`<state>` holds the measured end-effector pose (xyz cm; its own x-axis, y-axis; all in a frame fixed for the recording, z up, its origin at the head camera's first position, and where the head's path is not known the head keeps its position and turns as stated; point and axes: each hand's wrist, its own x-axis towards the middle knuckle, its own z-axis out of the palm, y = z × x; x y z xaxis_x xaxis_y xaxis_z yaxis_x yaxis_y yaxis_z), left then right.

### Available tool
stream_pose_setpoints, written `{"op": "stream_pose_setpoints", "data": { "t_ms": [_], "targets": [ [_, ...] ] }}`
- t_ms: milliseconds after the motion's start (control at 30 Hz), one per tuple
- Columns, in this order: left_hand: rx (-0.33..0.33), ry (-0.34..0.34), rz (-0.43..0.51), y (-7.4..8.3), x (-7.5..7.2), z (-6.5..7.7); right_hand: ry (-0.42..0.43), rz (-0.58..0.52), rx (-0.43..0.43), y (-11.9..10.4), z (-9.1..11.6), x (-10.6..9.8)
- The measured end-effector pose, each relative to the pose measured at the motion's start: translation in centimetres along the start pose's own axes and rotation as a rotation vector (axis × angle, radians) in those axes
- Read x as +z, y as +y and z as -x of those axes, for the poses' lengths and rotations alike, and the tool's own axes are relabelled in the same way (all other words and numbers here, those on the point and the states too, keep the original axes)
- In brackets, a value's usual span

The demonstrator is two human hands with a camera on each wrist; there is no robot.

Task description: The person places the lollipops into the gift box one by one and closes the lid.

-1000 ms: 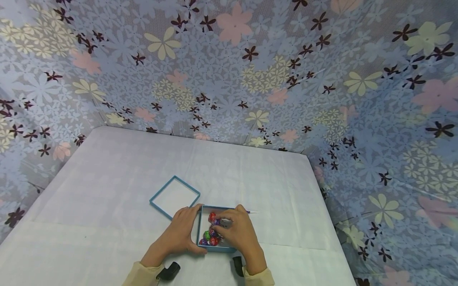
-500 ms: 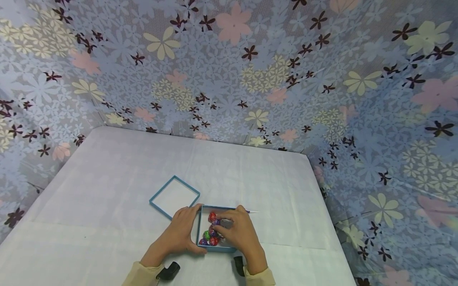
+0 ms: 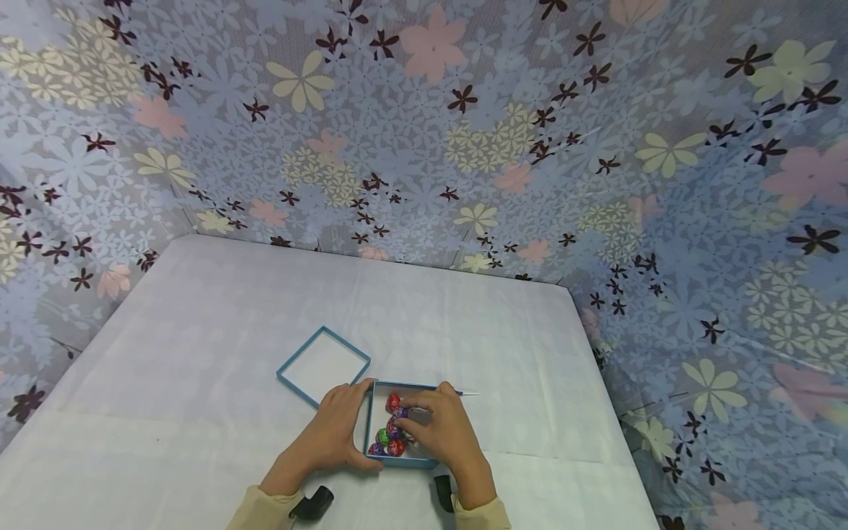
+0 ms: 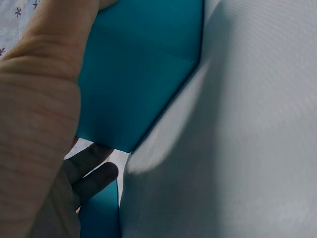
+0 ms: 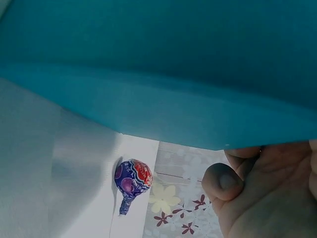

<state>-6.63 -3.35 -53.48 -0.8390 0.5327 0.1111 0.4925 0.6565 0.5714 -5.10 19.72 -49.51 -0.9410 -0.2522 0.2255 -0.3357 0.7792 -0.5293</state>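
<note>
A blue open box with a white inside stands near the table's front. Several wrapped lollipops lie in it, among them a red one and a green one. My left hand grips the box's left side, thumb at the near corner and fingers at the far one. Reaching in over the right wall, my right hand pinches a purple lollipop between thumb and forefinger; its other fingers are partly hidden. The right wrist view shows the box's blue outer wall with a curled finger below it.
A blue-edged lid, white side up, lies behind the left hand. Past the box's right side lies another lollipop, purple and red; its white stick shows in the head view. Floral cloth hangs around the white table.
</note>
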Motion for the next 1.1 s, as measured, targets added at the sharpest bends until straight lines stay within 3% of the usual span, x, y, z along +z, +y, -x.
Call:
{"op": "stream_pose_setpoints", "data": {
  "t_ms": [1100],
  "targets": [
    [0.027,0.026,-0.014,-0.22,-0.05,0.00,-0.005,0.070,0.016,-0.32,-0.25,0.46]
  ]
}}
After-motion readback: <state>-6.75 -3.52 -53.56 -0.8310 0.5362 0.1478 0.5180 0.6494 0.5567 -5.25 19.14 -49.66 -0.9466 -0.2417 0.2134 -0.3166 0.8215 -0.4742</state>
